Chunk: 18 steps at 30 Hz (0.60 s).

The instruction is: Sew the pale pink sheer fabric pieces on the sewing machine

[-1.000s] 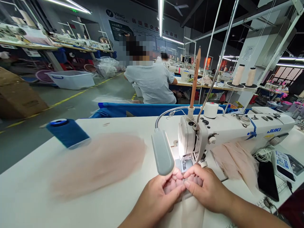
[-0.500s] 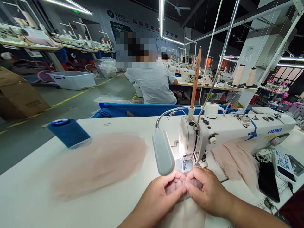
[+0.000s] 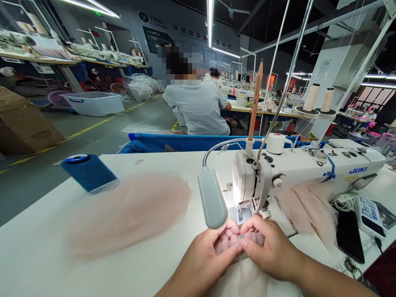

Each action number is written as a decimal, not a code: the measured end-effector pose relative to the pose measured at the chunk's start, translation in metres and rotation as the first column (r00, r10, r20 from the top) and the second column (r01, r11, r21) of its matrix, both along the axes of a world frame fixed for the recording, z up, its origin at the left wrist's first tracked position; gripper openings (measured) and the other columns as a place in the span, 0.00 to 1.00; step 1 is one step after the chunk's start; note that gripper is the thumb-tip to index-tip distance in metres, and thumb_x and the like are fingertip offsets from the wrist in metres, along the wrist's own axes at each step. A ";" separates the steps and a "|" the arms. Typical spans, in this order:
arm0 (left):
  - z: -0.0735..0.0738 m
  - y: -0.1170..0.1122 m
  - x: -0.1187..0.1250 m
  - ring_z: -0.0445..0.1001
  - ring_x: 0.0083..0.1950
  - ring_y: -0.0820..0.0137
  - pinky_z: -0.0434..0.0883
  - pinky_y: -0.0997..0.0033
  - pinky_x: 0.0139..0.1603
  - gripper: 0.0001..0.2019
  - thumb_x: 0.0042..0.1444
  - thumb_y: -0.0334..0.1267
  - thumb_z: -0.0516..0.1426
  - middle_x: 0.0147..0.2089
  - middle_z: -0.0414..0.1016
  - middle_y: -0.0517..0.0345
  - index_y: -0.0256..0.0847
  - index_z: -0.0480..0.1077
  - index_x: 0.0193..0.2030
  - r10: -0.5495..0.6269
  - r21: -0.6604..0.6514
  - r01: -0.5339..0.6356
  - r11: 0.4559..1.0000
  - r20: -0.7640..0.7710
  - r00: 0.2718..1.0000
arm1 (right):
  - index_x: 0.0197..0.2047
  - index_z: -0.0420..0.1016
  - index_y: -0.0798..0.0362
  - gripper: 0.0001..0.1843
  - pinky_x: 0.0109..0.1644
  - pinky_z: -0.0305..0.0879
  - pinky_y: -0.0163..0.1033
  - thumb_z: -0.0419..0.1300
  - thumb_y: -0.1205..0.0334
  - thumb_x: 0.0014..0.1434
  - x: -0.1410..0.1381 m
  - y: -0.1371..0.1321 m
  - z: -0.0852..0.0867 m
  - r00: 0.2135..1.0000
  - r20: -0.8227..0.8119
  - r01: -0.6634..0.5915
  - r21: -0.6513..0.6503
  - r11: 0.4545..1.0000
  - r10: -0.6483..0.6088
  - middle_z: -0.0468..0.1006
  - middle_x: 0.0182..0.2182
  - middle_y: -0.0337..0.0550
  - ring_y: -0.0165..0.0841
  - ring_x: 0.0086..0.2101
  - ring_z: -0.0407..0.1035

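Just in front of the sewing machine (image 3: 247,173), both my hands meet over a piece of pale sheer fabric (image 3: 244,276). My left hand (image 3: 213,251) is closed on it, thumb and fingers pinching near the middle. Closed on the same fabric from the other side is my right hand (image 3: 270,249), its thumb tip beside the left one. The fabric hangs down from the fingers toward the bottom edge of the view. Behind the fingertips lies the lit needle area, partly covered by a grey lamp head (image 3: 213,199). The pinched edge itself is mostly hidden by the fingers.
Sheer pinkish fabric (image 3: 133,214) lies flat on the left of the table, touching a blue thread cone (image 3: 89,172). More fabric (image 3: 309,210) is bunched under the machine arm, near a black phone (image 3: 349,237). A person in grey (image 3: 198,108) sits ahead.
My fingers shift slightly on the fabric, and the index fingertips have drawn up and a little apart. The hands stay in the same place; the machine and table things have not moved.
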<state>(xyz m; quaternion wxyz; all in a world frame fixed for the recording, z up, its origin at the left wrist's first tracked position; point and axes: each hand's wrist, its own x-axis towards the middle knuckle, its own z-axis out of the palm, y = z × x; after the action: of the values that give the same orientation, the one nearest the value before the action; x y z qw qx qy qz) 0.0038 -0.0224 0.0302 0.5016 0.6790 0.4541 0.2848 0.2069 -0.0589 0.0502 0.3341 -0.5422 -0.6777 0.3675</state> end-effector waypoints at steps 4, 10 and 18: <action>-0.001 -0.001 -0.001 0.63 0.26 0.68 0.65 0.70 0.29 0.17 0.59 0.58 0.62 0.28 0.66 0.67 0.47 0.71 0.38 -0.002 0.012 0.002 1.000 -0.005 1.000 | 0.44 0.78 0.49 0.07 0.42 0.64 0.41 0.65 0.59 0.63 0.000 0.001 0.002 0.999 -0.034 -0.024 -0.030 0.999 0.023 0.77 0.34 0.38 0.39 0.38 0.71; 0.014 -0.004 -0.002 0.60 0.28 0.68 0.63 0.70 0.29 0.19 0.57 0.59 0.62 0.27 0.65 0.67 0.46 0.73 0.40 -0.015 -0.082 0.015 0.996 0.003 1.000 | 0.42 0.76 0.48 0.03 0.44 0.65 0.41 0.64 0.60 0.65 0.001 0.000 -0.002 0.998 -0.038 -0.048 0.037 0.998 0.049 0.81 0.38 0.40 0.39 0.40 0.73; 0.027 -0.005 0.001 0.61 0.27 0.69 0.62 0.71 0.28 0.23 0.54 0.63 0.65 0.25 0.64 0.66 0.43 0.77 0.34 -0.009 -0.185 0.020 0.983 0.056 0.998 | 0.43 0.75 0.48 0.04 0.47 0.68 0.41 0.65 0.60 0.65 0.003 -0.002 -0.002 0.999 -0.010 -0.049 0.138 0.989 0.051 0.80 0.37 0.38 0.37 0.38 0.73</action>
<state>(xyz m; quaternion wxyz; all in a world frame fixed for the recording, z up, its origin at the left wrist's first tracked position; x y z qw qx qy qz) 0.0047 -0.0271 0.0571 0.5770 0.6245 0.4596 0.2564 0.2103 -0.0604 0.0479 0.3659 -0.4982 -0.7127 0.3316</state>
